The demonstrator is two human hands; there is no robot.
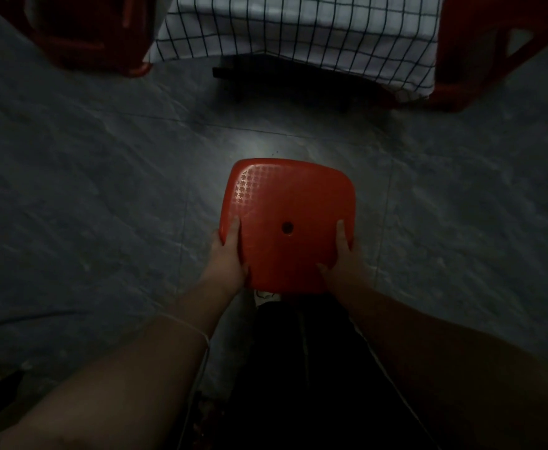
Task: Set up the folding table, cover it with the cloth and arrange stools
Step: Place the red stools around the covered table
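Holding the square red plastic stool (287, 227) by both side edges above the floor near the checked-cloth table (298, 30), the left hand (228, 254) and right hand (347, 254) grip something that looks light, stiff, smooth.

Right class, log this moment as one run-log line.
step: arranging stools | left hand: grips red stool, left edge | right hand: grips right edge | checked cloth: already draped

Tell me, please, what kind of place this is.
Probably a dim indoor room, perhaps a home or small eatery: a grey tiled floor, a checked tablecloth hanging low, and red plastic stools beside it.
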